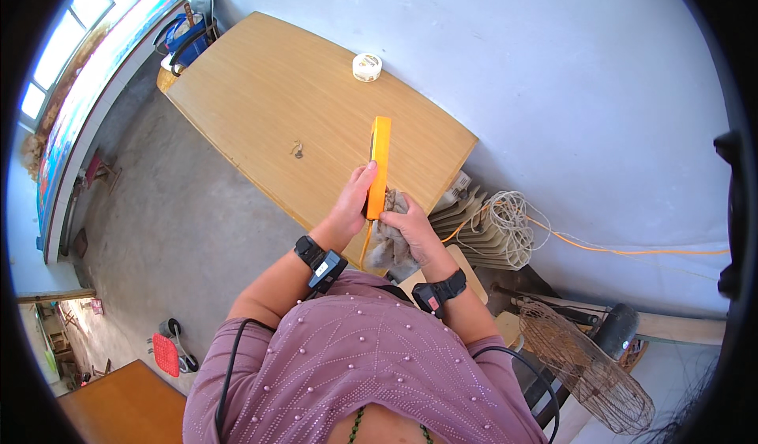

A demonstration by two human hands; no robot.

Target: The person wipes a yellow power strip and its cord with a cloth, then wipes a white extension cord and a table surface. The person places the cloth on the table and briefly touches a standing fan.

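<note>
An orange power strip (379, 165), seen edge-on, stands tilted up in front of me over the wooden table (278, 88). My left hand (353, 201) grips its left side, the thumb pressed on the orange casing. A greyish, dirty cloth (392, 239) hangs from my right hand (411, 225), whose thumb touches the lower end of the strip. From that end an orange cord (366, 245) runs down behind the cloth. Farther left on the table lies a small key-like metal piece (298, 150). A round white tub (367, 67) rests near the wall side.
Right of the table are an oil-filled radiator (479, 230), a coiled pale cable (509, 225) and an orange cable along the wall. A fan with a wire cage (586, 367) is at lower right. A chair with blue bags (188, 38) stands beyond the far end.
</note>
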